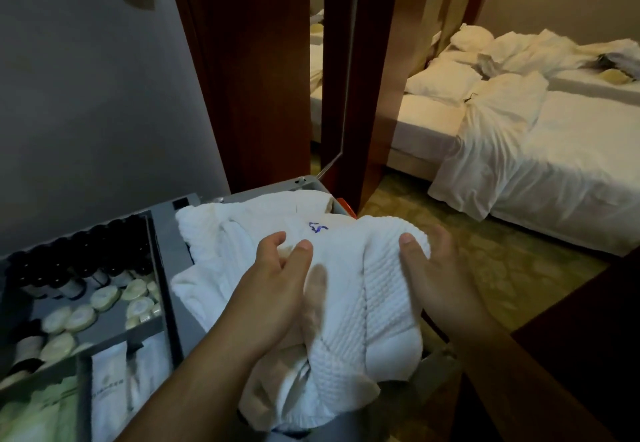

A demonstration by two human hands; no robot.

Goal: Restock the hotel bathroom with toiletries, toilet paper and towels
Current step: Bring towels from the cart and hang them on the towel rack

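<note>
The left hand [277, 282] has its grip pinched on a white waffle-weave towel [363, 303], thumb on top and fingers curled into the folds at the cloth's left edge. The right hand [429, 279] holds the towel's right side, thumb pressed flat on the ribbed surface and fingers wrapped behind the bunched fabric. Between the two hands the towel hangs crumpled, its lower part drooping toward the bottom of the frame. A small blue mark [317, 227] shows on the cloth just above the left thumb.

The towel is held over a grey housekeeping cart [239, 196], right above a pile of more white linen [221, 234] that fills the cart's open bin. To the left of the linen, a divided tray [156, 268] holds rows of small dark bottles [79, 268] at the back and round wrapped soaps [104, 298] in front of them. Nearer the camera, another compartment holds flat white packets [114, 382], and pale green packaging [38, 414] lies at the lower left corner.

Behind the cart stands a grey wall [86, 112] and a dark wooden door frame [374, 78] beside a mirrored panel. Beyond the doorway, across patterned green carpet [502, 268], an unmade bed [554, 151] carries rumpled white sheets and pillows [443, 80].
</note>
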